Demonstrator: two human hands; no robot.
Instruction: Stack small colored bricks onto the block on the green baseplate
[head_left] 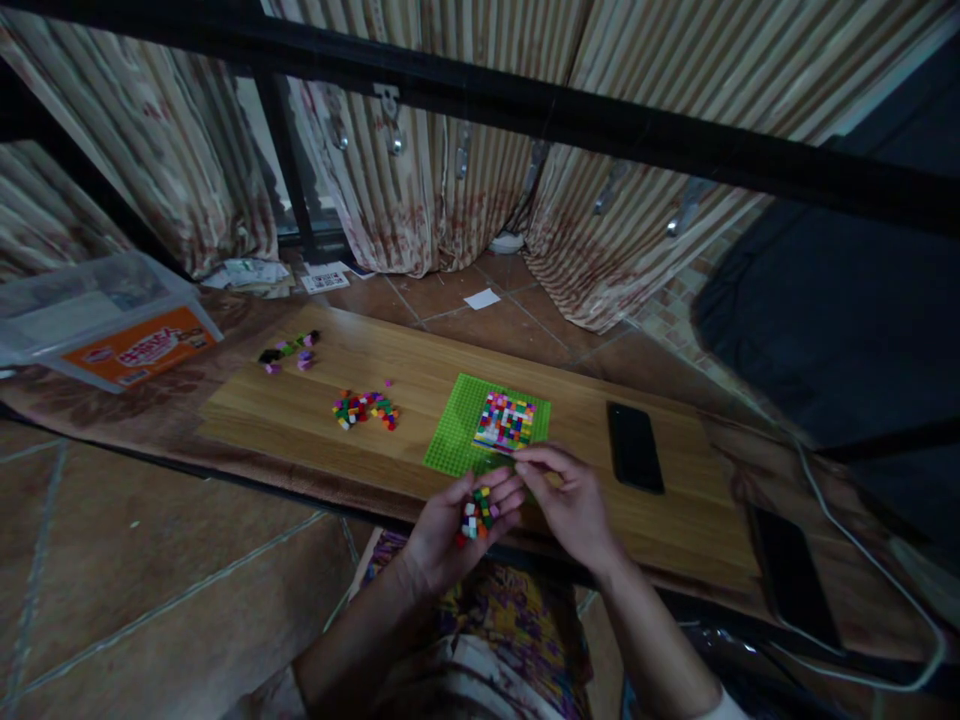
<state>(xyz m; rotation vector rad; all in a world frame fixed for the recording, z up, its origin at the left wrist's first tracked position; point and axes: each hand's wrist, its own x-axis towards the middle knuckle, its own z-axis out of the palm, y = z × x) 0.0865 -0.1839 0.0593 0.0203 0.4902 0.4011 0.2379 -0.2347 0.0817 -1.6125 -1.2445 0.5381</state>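
My left hand (442, 525) is cupped palm up near the front edge of the board. In its palm lies a heap of small toy bricks (477, 515) in white, green, yellow, red and orange. My right hand (566, 500) is just to the right, with thumb and forefinger pinched by the near edge of a green studded baseplate (450, 430). Whatever the pinch holds is too small to make out. On the right part of the baseplate sits a block of multicoloured bricks (506, 420), packed close together.
A loose pile of bricks (366, 408) lies left on the wooden board (262, 410), with a dark and pink cluster (289, 348) behind it. A black phone (635, 447) rests at the right, another dark device (793, 575) beyond. A clear plastic box (112, 320) stands far left.
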